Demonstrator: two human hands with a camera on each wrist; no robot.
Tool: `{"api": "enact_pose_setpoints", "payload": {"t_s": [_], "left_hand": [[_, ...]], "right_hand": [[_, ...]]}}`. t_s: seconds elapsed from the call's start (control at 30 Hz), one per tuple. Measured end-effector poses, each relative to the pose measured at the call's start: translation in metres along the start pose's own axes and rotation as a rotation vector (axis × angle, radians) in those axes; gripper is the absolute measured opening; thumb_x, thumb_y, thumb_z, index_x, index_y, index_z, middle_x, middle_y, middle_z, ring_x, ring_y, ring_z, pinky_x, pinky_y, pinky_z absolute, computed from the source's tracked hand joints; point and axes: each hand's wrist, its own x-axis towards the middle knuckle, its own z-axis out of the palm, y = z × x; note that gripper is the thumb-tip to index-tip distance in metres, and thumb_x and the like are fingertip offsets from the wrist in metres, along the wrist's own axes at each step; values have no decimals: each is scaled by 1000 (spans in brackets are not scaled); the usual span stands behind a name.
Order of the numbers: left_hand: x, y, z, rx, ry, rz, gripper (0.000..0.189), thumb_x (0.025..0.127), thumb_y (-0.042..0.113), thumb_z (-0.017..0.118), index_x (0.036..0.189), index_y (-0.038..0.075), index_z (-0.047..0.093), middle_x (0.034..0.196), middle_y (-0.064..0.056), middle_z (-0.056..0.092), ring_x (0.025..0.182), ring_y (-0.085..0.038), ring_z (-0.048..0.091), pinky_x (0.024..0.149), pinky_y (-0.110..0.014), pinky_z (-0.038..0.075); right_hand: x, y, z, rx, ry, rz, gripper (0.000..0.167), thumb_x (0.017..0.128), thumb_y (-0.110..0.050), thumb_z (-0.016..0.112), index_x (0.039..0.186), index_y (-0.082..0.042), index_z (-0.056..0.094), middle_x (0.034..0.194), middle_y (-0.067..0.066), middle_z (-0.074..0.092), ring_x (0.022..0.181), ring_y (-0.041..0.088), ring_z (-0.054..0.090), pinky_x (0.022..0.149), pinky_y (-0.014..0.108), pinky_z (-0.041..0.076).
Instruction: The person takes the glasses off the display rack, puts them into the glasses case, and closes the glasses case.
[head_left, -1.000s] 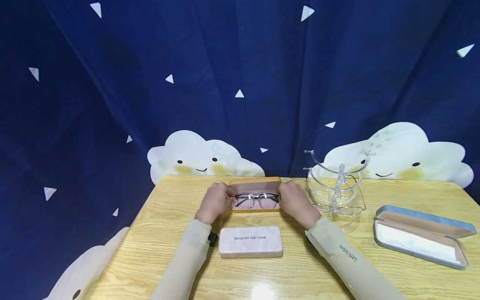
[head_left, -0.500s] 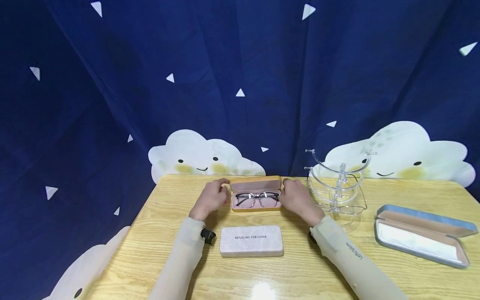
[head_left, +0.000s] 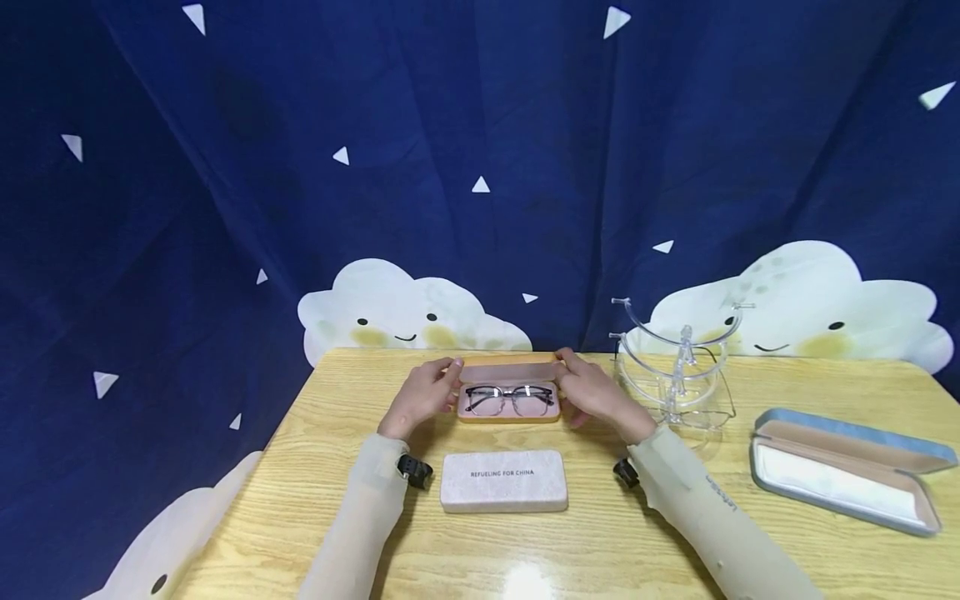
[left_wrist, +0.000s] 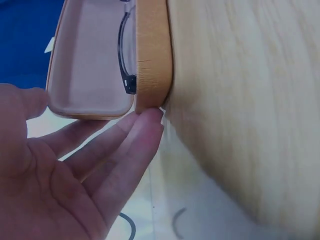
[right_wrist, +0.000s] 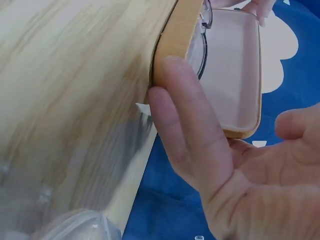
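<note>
Navy cloth [head_left: 420, 125] printed with white triangles and smiling clouds is hanging behind a wooden table [head_left: 270, 517]. From the head camera, a white case [head_left: 504, 492] lettered "REFUELING FOR CHINA" is lying nearest the person, its words facing up; the right sleeve [head_left: 690, 492] is bearing writing too small to read surely. Beyond it, near the table's far edge, an orange glasses case [head_left: 508, 419] is sitting between the left hand [head_left: 422, 396] and the right hand [head_left: 600, 393], its long axis running left to right, its raised lid leaning at the back and its mouth facing the person; black-topped glasses [head_left: 510, 392] are lying lengthwise in its base. To the right, a clear stand [head_left: 678, 379] is holding wire-rimmed glasses [head_left: 705, 414], and a raised-lid blue case [head_left: 855, 429] is lying aslant with a white cloth [head_left: 832, 483] inside. From the left wrist, the left hand is resting extended fingers against the orange base's end, thumb tip at the lid's rim; creases in the orange wall are showing only here. From the right wrist, the right hand is resting nearly straight fingers against the opposite end, its thumb standing just beside the lid.
</note>
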Motion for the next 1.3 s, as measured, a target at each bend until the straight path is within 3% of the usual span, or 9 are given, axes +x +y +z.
{"api": "enact_pose_setpoints", "payload": {"t_s": [0.23,0.33,0.53,0.7,0.87,1.0,1.1,1.23,1.3], "left_hand": [[0,-1,-5,-106,-65,-50,52,111,43,46,149,9,55,128,-20,70,93,-29,77,76,-40,66],[0,0,-8,-133,-99,-58,52,111,41,46,151,9,53,132,-22,67,97,-33,76,78,-42,66],[-2,0,-14,-256,-212,-63,46,111,34,48,146,6,53,138,-25,62,108,-38,72,83,-45,66],[-6,-3,-20,-316,-270,-81,43,109,26,55,146,5,53,142,-24,60,114,-38,70,90,-47,65],[-8,-9,-23,-327,-273,-67,43,103,10,64,145,4,57,148,-24,56,115,-36,70,95,-48,63],[-7,-12,-22,-280,-233,-32,45,96,1,70,139,5,63,147,-24,57,105,-29,74,90,-43,65],[-9,-11,-22,-232,-208,-25,47,91,5,76,137,8,66,147,-22,58,97,-23,75,86,-36,65],[-12,-11,-25,-265,-238,-34,50,93,17,78,140,6,64,147,-21,59,104,-28,76,90,-37,65],[-12,-12,-24,-288,-249,-32,46,95,18,77,137,3,65,145,-21,61,105,-29,76,91,-40,65]], "right_hand": [[3,1,4,-28,3,-39,34,114,-33,29,129,-8,47,80,20,61,59,25,66,50,37,62],[4,2,5,-15,-8,-40,31,115,-31,29,128,-8,45,82,20,60,62,25,67,53,37,63],[2,4,0,-13,-62,-77,23,114,-24,31,124,-6,41,104,28,64,83,29,74,68,38,65],[0,3,-4,-40,-132,-136,18,111,-17,35,121,-3,38,105,25,64,92,31,72,78,41,62],[0,5,-6,19,-199,-148,16,109,-11,38,121,0,36,98,20,60,88,28,68,81,42,62],[-1,5,-8,8,-225,-172,16,108,-9,40,121,0,37,91,14,58,81,23,62,74,32,57],[-4,3,-9,4,-251,-204,14,107,-5,39,119,0,37,85,11,57,76,21,55,68,24,47],[-6,2,-10,6,-272,-227,12,106,-3,40,117,-1,37,81,8,55,72,17,50,64,21,39],[-7,3,-11,-20,-262,-245,13,103,-2,46,115,-1,40,82,9,55,72,17,49,66,22,40]]}}
